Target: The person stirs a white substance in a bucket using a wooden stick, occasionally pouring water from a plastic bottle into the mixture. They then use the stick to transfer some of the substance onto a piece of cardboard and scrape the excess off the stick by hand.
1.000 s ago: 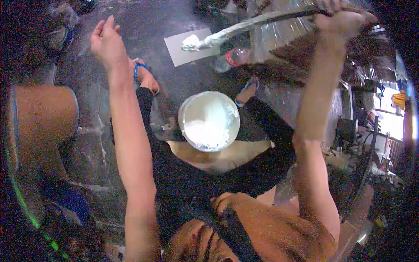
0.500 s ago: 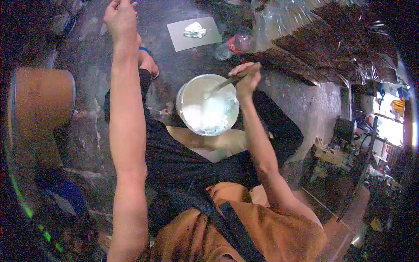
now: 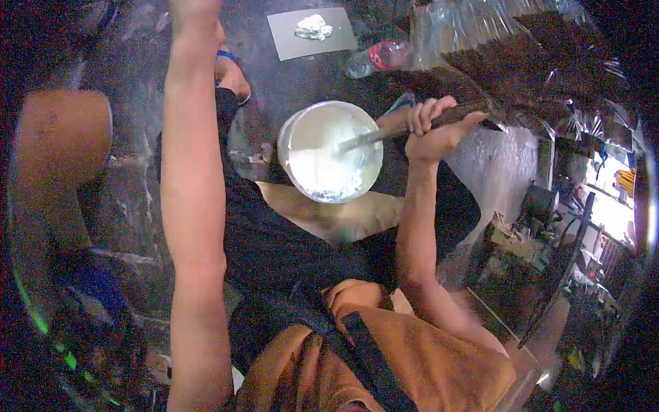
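Observation:
My right hand (image 3: 434,130) is wrapped round a long stick (image 3: 398,128), whose lower end dips into a white bucket (image 3: 285,152). The bucket stands between my legs and holds a white, wet-looking mass (image 3: 317,165). At the top left, my left arm stretches forward and my left hand (image 3: 194,15) is cut by the frame's top edge, so its fingers cannot be made out. A grey sheet (image 3: 288,44) with a white lump (image 3: 314,27) on it lies on the floor beyond the bucket.
A clear plastic bottle with a red label (image 3: 386,56) lies right of the sheet. Crumpled clear plastic (image 3: 473,31) covers the upper right. A brown rounded object (image 3: 65,130) stands at the left, and cluttered items (image 3: 518,240) are at the right.
My right hand has moved right with the stick, which now lies at a flatter slant. My left hand has gone up, partly out of frame. The bucket appears slightly higher in view.

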